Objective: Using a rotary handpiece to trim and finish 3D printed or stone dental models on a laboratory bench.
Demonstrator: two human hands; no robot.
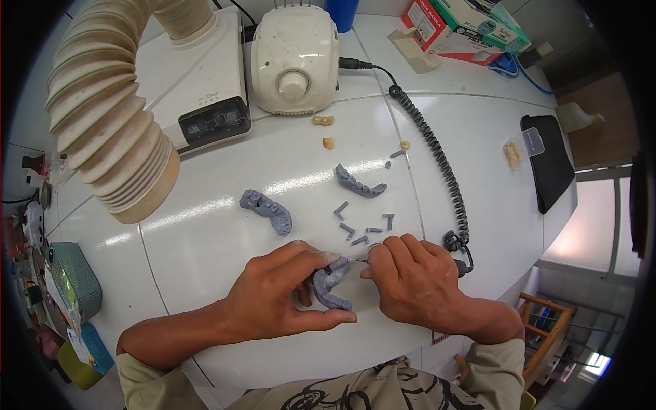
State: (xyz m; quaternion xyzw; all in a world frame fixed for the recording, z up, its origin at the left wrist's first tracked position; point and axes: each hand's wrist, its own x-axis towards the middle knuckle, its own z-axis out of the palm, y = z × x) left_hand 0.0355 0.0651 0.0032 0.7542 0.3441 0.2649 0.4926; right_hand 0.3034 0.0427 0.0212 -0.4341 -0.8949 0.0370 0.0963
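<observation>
My left hand point(273, 294) is closed around a grey horseshoe-shaped dental model point(333, 285), held low over the white table by fingertips and thumb. In my right hand point(417, 280) is a rotary handpiece, mostly hidden by the fingers; its black cord end point(465, 268) sticks out at the right. The thin metal bit point(357, 260) points left and reaches the upper part of the model; whether it touches I cannot tell. Beyond my hands lie two more grey dental models, one at left point(268, 212) and a curved one point(360, 184), plus several small L-shaped grey pieces point(347, 231).
A white control unit point(295, 61) stands at the back, its coiled black cord point(437, 147) running down the right. A ribbed suction hose point(109, 123) hangs at upper left. Tooth-coloured pieces point(322, 121) lie mid-table. A black pad point(549, 164) is far right, a green basket point(75, 277) far left.
</observation>
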